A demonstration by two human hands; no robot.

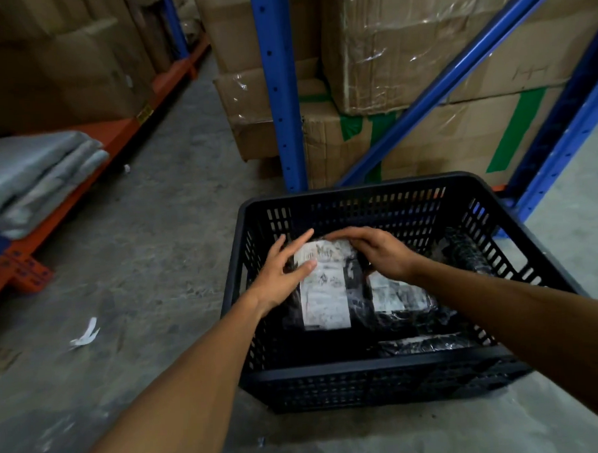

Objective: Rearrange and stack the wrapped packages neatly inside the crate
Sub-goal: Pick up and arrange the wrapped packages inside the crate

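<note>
1. Black slatted plastic crate (372, 368) on concrete floor (148, 267), beside blue racking upright (278, 90) loaded with taped cardboard cartons (419, 43); grey poly-bag bundles (31, 176) on low orange shelf beam (115, 138) at far left.
2. Inside crate: black-wrapped package with white shipping label (322, 287), lying flat against left wall, toward far-left corner; long axis running from near wall to far wall, label facing up.
3. Second labelled black package (401, 297) just beside it to the right, touching or nearly so; contact line partly hidden by right wrist.
4. Third black package (429, 344) low along near wall, toward near-right corner; another dark wrapped bundle (463, 250) leaning at right wall, shape unclear.
5. Left hand (279, 275) at left long edge of labelled package; fingers spread and loosely curled, thumb resting on label, tips reaching far-left corner of package; pressing or steadying rather than a full grip.
6. Right hand (377, 250) draped over far end of same package, fingers bent down over top edge, palm down; clasping that far edge, as far as visible.
7. Key relation: package directly under and between both hands, each equally near; long axis pointing away from wearer, left hand on side, right hand on far end.
8. Judgement: squaring package against left wall in progress; next likely a nudge into far-left corner; risk of slippery wrap sliding over neighbour.
</note>
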